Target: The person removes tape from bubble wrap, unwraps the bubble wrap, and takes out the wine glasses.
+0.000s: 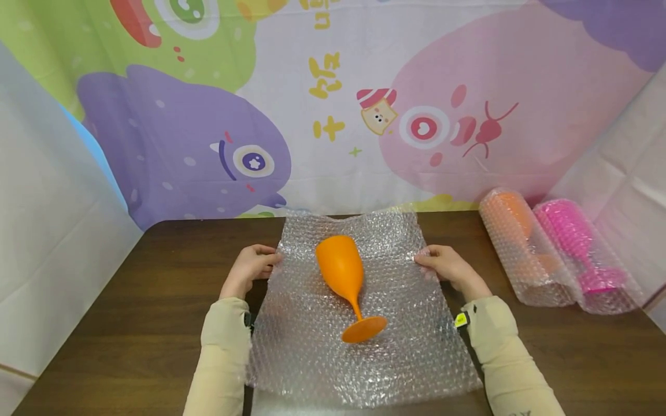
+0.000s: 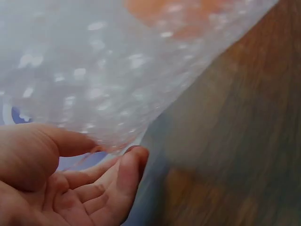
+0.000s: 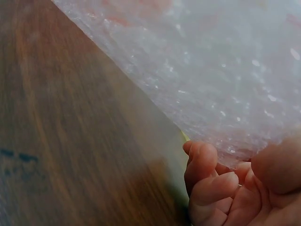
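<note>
Two apparently done: wrapped orange goblet (image 1: 526,248), wrapped pink goblet (image 1: 588,257), 3 o'clock on bench (image 1: 114,323). Bare orange goblet (image 1: 341,268) lies on bubble sheet (image 1: 408,303), base toward 5; wrapping remains. Left hand (image 1: 252,267) pinches sheet edge at 10, right hand (image 1: 444,266) same at 2.

A long left sleeve (image 1: 221,358) and a long right sleeve (image 1: 512,364) are worn, both of a pale beige colour which looks slightly greenish. Each one is finished with a wide, loose cuff (image 1: 225,323), and soft creases are formed in the cloth. Beside the left cuff, a small dark piece (image 1: 248,320) is worn; beside the right one, a bright yellow piece (image 1: 461,319) with a dark edge is seen. The right sleeve is marked lower down with grey shapes (image 1: 519,413), which cannot be read clearly.
</note>
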`<state>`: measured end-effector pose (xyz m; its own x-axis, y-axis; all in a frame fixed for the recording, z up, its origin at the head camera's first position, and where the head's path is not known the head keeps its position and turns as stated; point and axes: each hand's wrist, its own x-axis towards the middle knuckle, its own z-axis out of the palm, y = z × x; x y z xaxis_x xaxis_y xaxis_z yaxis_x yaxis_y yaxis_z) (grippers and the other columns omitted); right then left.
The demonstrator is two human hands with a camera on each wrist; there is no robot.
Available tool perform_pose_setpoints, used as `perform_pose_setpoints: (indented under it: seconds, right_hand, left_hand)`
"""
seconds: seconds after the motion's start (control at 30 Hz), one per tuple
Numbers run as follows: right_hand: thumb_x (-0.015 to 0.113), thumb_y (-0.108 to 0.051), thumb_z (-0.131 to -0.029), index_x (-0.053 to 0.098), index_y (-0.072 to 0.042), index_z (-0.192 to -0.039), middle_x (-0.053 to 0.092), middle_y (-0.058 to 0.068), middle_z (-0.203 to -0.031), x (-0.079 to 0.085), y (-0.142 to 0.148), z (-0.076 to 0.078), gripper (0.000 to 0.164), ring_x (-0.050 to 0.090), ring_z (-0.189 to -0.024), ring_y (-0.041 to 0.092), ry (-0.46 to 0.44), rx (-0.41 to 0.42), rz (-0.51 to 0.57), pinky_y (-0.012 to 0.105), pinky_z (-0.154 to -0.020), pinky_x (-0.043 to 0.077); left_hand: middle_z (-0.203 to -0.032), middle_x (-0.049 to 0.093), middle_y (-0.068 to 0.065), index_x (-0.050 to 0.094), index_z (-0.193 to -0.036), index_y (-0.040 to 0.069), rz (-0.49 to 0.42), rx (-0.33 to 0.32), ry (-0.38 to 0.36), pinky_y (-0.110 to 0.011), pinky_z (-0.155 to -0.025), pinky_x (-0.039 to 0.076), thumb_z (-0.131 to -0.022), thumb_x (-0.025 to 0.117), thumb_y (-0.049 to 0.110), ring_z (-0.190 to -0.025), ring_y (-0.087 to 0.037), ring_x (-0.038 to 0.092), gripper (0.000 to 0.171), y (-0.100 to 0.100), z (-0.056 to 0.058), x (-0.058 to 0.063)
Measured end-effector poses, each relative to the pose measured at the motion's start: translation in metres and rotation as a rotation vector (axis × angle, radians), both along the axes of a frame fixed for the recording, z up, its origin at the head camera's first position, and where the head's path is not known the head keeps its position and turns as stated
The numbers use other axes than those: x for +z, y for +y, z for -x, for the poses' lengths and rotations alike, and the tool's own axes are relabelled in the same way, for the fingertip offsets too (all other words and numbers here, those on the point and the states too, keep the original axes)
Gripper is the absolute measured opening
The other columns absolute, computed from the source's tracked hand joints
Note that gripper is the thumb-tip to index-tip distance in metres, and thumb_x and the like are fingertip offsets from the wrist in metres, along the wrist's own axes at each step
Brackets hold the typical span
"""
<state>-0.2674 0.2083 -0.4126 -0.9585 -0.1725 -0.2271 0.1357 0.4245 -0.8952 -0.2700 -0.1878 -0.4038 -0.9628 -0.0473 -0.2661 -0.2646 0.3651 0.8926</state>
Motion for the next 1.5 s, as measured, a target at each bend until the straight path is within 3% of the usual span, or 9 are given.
perform_pose_setpoints:
  seconds: [0.27, 0.53, 0.6, 0.7, 0.83, 0.93, 1.0, 1.17, 1.5]
  right_hand:
    - [0.054, -0.017, -0.09, 0.053, 0.005, -0.096, 0.052, -0.005, -0.063, 0.0, -0.001, 0.0, 0.023, 0.053, -0.055, 0.006, 0.007, -0.004, -0.012, 0.021, -0.05, 0.043]
    - [0.054, -0.018, -0.091, 0.053, 0.005, -0.098, 0.054, -0.004, -0.066, 0.0, -0.001, -0.003, 0.024, 0.055, -0.057, 0.005, 0.01, -0.005, -0.031, 0.021, -0.054, 0.044]
    - [0.054, -0.018, -0.091, 0.053, 0.004, -0.098, 0.054, -0.005, -0.066, 0.0, -0.001, -0.003, 0.023, 0.055, -0.057, 0.005, 0.01, -0.004, -0.036, 0.021, -0.054, 0.044]
    - [0.054, -0.017, -0.091, 0.054, 0.005, -0.097, 0.053, -0.005, -0.064, 0.0, -0.001, -0.002, 0.022, 0.054, -0.056, 0.005, 0.009, -0.01, -0.033, 0.021, -0.052, 0.043]
    - [0.054, -0.015, -0.09, 0.053, 0.005, -0.097, 0.051, -0.005, -0.063, -0.001, -0.002, -0.002, 0.021, 0.052, -0.054, 0.005, 0.001, -0.021, -0.014, 0.02, -0.05, 0.043]
    - [0.053, -0.015, -0.09, 0.053, 0.005, -0.097, 0.051, -0.004, -0.063, 0.0, -0.002, -0.002, 0.021, 0.052, -0.054, 0.005, 0.001, -0.026, -0.018, 0.02, -0.05, 0.044]
    - [0.053, -0.016, -0.091, 0.053, 0.005, -0.097, 0.051, -0.004, -0.064, 0.0, -0.002, -0.003, 0.022, 0.052, -0.055, 0.006, 0.005, -0.025, -0.03, 0.021, -0.052, 0.044]
    - [0.053, -0.017, -0.091, 0.053, 0.006, -0.097, 0.052, -0.003, -0.065, 0.002, -0.003, -0.004, 0.023, 0.053, -0.057, 0.006, 0.015, -0.014, -0.048, 0.022, -0.054, 0.045]
    - [0.054, -0.016, -0.09, 0.054, 0.006, -0.098, 0.053, -0.004, -0.064, 0.0, -0.003, -0.002, 0.024, 0.052, -0.056, 0.005, -0.003, -0.03, -0.02, 0.021, -0.051, 0.044]
  left_hand:
    - [-0.091, 0.059, -0.007, 0.051, -0.115, -0.006, 0.111, -0.136, -0.044, -0.029, -0.07, 0.051, -0.083, 0.063, 0.016, -0.068, -0.01, 0.056, 0.04, -0.01, -0.008, -0.005]
    - [-0.09, 0.057, -0.009, 0.037, -0.125, -0.013, -0.008, -0.396, -0.014, -0.029, -0.076, 0.051, -0.083, 0.061, 0.007, -0.076, -0.01, 0.059, 0.052, -0.026, -0.009, -0.007]
    - [-0.089, 0.056, -0.008, 0.035, -0.127, -0.013, -0.003, -0.436, -0.012, -0.028, -0.076, 0.05, -0.083, 0.06, 0.006, -0.077, -0.01, 0.058, 0.054, -0.028, -0.01, -0.004]
    - [-0.084, 0.057, -0.009, 0.039, -0.126, -0.011, 0.076, -0.389, -0.006, -0.029, -0.074, 0.051, -0.08, 0.063, 0.005, -0.072, -0.011, 0.058, 0.054, -0.023, -0.014, 0.001]
    - [-0.087, 0.061, -0.015, 0.047, -0.118, -0.007, 0.323, -0.261, 0.022, -0.032, -0.068, 0.051, -0.074, 0.07, 0.006, -0.066, -0.015, 0.059, 0.051, -0.007, -0.02, 0.009]
    - [-0.099, 0.06, -0.02, 0.048, -0.115, -0.005, 0.462, -0.214, 0.024, -0.033, -0.067, 0.05, -0.072, 0.072, 0.008, -0.066, -0.017, 0.059, 0.051, 0.0, -0.023, 0.012]
    - [-0.105, 0.058, -0.022, 0.047, -0.116, -0.005, 0.475, -0.216, 0.017, -0.034, -0.068, 0.05, -0.073, 0.072, 0.01, -0.067, -0.018, 0.059, 0.051, 0.0, -0.024, 0.013]
    - [-0.106, 0.057, -0.021, 0.045, -0.119, -0.007, 0.395, -0.254, -0.012, -0.035, -0.07, 0.05, -0.078, 0.069, 0.016, -0.071, -0.019, 0.061, 0.052, -0.008, -0.024, 0.017]
    - [-0.084, 0.06, -0.012, 0.048, -0.119, -0.006, 0.423, -0.242, 0.058, -0.03, -0.063, 0.048, -0.081, 0.066, 0.022, -0.065, -0.016, 0.057, 0.05, -0.015, -0.022, 0.044]
